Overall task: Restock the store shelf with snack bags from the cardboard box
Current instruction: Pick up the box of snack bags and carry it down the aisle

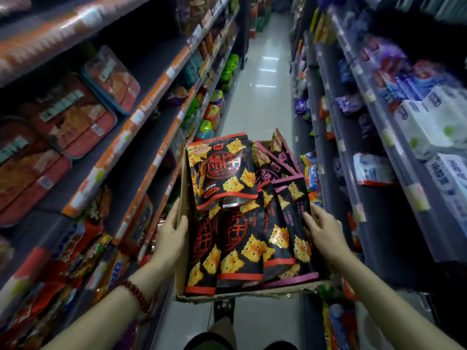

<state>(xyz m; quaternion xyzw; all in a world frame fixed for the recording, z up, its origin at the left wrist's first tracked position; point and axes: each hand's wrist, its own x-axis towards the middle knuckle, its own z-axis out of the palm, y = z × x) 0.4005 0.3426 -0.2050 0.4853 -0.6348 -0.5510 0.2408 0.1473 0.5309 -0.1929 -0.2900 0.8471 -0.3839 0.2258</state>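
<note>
The aisle floor was pale glossy tile, catching strips of ceiling light, and it ran straight ahead of the hands as a narrow lane between two tall runs of shelving. Beyond the left hand stood the snack shelves with orange price rails, stacked with red tray packs above and loose bright bags lower down. Beyond the right hand the opposite shelving held blue and white wrapped packs, blurred in the view.

Between the two hands sat the open cardboard box, carried over the middle of the lane. The left hand gripped its left wall, thumb hooked inside the rim and fingers along the outside. A red beaded bracelet circled that wrist. The right hand lay at the box's right side with fingers straight and loosely spread, resting on the outermost bag; whether it also clasped the box wall I could not tell.

Black cracker bags with red and purple bands filled the box, standing in rows, and one red-banded bag lay tilted on top at the far end.

The box's side walls came close to the shelf fronts on either hand, leaving open floor mainly ahead of it.
</note>
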